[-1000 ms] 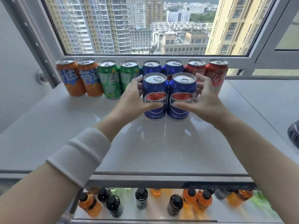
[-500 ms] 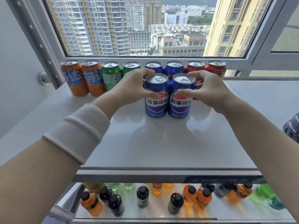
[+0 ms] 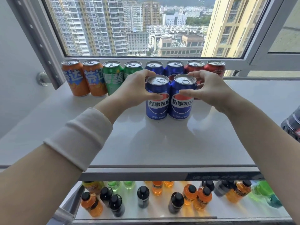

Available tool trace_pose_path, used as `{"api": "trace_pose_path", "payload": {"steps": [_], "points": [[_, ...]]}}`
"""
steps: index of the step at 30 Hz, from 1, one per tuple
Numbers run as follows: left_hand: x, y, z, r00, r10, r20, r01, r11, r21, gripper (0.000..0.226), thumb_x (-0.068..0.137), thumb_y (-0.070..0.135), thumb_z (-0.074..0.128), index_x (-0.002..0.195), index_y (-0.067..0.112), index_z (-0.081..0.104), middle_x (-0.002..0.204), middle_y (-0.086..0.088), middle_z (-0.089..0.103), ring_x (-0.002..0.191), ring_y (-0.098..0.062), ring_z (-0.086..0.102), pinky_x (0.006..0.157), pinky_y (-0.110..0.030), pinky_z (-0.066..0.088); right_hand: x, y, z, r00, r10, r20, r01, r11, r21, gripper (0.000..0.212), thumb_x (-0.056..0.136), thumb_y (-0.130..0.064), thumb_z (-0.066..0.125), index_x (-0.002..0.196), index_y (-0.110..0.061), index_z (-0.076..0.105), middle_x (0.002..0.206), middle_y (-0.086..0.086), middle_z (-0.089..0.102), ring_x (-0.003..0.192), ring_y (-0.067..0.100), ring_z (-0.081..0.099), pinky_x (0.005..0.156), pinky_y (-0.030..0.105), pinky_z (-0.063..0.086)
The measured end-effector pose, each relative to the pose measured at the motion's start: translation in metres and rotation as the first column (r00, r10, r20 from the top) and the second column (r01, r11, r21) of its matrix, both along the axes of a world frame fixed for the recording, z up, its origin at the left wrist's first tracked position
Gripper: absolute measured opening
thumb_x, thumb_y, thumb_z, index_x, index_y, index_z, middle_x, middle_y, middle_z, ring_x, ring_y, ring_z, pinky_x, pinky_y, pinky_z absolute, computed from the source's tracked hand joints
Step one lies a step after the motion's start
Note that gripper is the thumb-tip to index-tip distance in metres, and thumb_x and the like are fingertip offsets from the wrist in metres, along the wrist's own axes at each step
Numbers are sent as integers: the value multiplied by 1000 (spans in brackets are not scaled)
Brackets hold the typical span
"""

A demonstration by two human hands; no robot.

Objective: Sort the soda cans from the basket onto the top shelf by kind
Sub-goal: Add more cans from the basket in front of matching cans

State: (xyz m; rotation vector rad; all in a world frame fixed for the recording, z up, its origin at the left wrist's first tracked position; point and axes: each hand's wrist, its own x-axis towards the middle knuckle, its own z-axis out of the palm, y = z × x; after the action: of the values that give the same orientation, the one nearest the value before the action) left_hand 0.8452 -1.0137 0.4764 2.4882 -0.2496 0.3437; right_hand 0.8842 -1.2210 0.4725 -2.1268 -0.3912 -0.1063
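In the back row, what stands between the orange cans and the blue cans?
A green can and a second green can stand there side by side, as the head view shows. The left hand hides part of the second.

Left blue can (image 3: 157,101) and right blue can (image 3: 182,101) have turned on the spot: lettered bands now face 6 o'clock, where plain discs showed. Left hand (image 3: 134,89) and right hand (image 3: 211,90) have slid higher, thumbs now crossing the discs' red tops.
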Motion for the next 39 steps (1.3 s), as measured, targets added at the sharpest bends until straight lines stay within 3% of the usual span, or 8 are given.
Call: {"api": "trace_pose_path", "payload": {"steps": [5, 10, 14, 17, 20, 26, 36, 39], "points": [[-2, -1, -4, 1000, 1, 1, -1, 1000, -24, 78, 70, 33, 77, 136, 12, 41, 129, -2, 53, 106, -8, 49, 83, -15, 34, -2, 0, -1, 1000, 6, -11, -6, 1000, 29, 72, 69, -23, 80, 132, -12, 47, 120, 5, 59, 99, 16, 56, 88, 35, 51], [-5, -3, -5, 1000, -2, 7, 2, 1000, 3, 79, 74, 33, 75, 140, 13, 36, 136, -1, 49, 104, -4, 44, 77, -6, 28, -7, 1, -4, 1000, 0, 16, 0, 1000, 21, 72, 74, -25, 76, 136, -16, 41, 130, 2, 53, 105, 13, 52, 78, 18, 44], [-9, -7, -7, 1000, 29, -4, -29, 1000, 2, 84, 75, 40, 72, 143, 15, 29, 141, -1, 44, 120, -11, 45, 95, -20, 34, -11, 0, -5, 999, -11, 31, 11, 1000, -27, 81, 76, -30, 74, 143, -15, 32, 141, 2, 45, 122, 17, 48, 95, 25, 41], [-18, -11, -12, 998, 68, -14, -68, 997, -32, 92, 77, 42, 69, 147, 13, 17, 150, -4, 32, 135, -16, 34, 107, -28, 28, -18, 1, -5, 999, -3, 46, 6, 998, -63, 88, 77, -33, 73, 146, -12, 23, 146, 3, 39, 127, 17, 44, 103, 29, 38], [-31, -17, -18, 995, 97, 34, -97, 995, -8, 89, 83, 38, 64, 148, 9, 11, 155, -5, 19, 142, -14, 19, 110, -21, 15, -28, 1, -5, 990, -48, 131, 61, 993, -97, 89, 79, -35, 70, 147, -9, 19, 151, 4, 30, 136, 18, 34, 110, 31, 31], [-72, -20, -21, 977, 140, 163, -150, 987, 54, 77, 88, 30, 59, 147, 9, 14, 156, -6, 13, 144, -16, 14, 115, -47, 18, -70, 4, -6, 919, -124, 375, 212, 956, -204, 78, 85, -34, 63, 146, -7, 22, 150, 10, 31, 139, 19, 26, 111, 27, 22], [-172, -13, -21, 969, 53, 241, -98, 979, 178, 70, 91, 27, 55, 146, 8, 17, 156, -9, 14, 144, -19, 13, 116, -42, 10, -186, 17, -22, 887, -90, 453, 244, 924, -295, 71, 88, -32, 60, 144, -5, 27, 150, 14, 31, 140, 25, 25, 114, 33, 24], [-204, -6, -30, 964, 44, 262, -101, 973, 207, 68, 91, 27, 54, 146, 7, 21, 155, -11, 18, 143, -22, 17, 116, -40, 15, -224, 25, -35, 881, -88, 465, 268, 903, -336, 68, 88, -30, 60, 143, -3, 29, 148, 15, 33, 140, 26, 25, 115, 32, 22]]}}
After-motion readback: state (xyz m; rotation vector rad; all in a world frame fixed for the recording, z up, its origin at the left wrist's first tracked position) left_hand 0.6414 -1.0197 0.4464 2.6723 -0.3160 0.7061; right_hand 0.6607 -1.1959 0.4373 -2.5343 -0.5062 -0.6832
